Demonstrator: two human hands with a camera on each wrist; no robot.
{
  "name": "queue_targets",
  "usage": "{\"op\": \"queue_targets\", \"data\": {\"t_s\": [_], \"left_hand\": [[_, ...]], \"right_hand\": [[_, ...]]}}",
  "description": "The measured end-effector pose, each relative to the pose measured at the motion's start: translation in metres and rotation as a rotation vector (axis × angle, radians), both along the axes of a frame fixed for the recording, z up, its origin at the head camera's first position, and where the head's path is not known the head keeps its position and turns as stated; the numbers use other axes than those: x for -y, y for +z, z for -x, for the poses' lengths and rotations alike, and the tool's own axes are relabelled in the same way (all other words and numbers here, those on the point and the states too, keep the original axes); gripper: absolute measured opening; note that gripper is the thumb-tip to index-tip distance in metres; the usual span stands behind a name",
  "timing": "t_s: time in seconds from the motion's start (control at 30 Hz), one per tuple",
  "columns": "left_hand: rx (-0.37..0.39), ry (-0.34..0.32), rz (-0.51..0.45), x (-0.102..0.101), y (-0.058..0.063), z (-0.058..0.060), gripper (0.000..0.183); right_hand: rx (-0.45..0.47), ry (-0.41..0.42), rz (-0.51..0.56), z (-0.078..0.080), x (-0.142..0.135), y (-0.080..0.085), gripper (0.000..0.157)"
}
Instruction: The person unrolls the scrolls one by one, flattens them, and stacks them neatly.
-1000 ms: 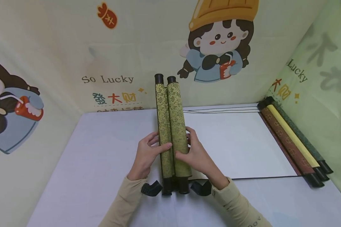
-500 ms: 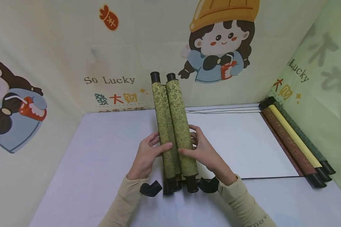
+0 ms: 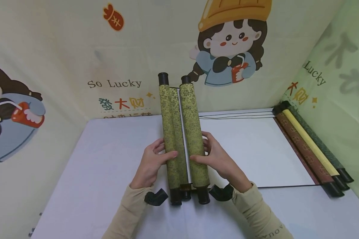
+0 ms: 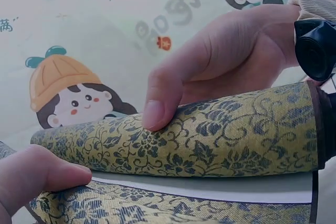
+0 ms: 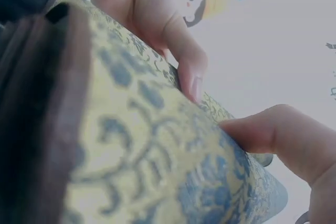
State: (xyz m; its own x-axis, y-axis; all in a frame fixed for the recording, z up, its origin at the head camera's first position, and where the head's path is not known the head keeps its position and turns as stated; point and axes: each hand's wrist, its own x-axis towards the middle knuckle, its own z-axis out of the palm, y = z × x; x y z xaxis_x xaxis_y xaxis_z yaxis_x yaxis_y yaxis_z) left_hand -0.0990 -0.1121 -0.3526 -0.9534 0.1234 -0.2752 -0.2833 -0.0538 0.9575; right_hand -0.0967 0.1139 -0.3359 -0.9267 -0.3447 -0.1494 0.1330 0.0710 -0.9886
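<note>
A hanging scroll backed in yellow-green brocade with dark flowers stands partly unrolled at the middle of the table. My left hand [image 3: 149, 162] grips its left roll [image 3: 168, 126], the thumb lying across the front and the fingers behind. The right roll [image 3: 192, 116] is held the same way by my right hand [image 3: 219, 161]. Between the rolls show a strip of brocade and a narrow white strip [image 4: 210, 189]. Black knobs [image 3: 203, 196] cap the rolls' ends. In the right wrist view, brocade [image 5: 152, 140] fills the foreground, with both thumbs on it.
On the right of the white table [image 3: 92, 176] lies a large white sheet [image 3: 245, 149] with dark edges. Its maroon roll [image 3: 303, 149] rests beside a yellow roll [image 3: 309, 142] and a dark green roll [image 3: 320, 142]. Cartoon-printed cloth [image 3: 161, 43] rises behind the table and at both sides.
The two rolls have moved apart, my right hand carrying the right one rightward. A white strip now shows between them. My left hand has stayed nearly in place.
</note>
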Motion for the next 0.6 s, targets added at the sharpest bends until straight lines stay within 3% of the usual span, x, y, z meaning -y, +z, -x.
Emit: {"op": "queue_targets", "data": {"t_s": [0.6], "left_hand": [[0.004,0.013,0.074,0.000,0.000,-0.005,0.086]], "right_hand": [[0.031,0.036,0.003,-0.004,-0.013,-0.006,0.087]]}}
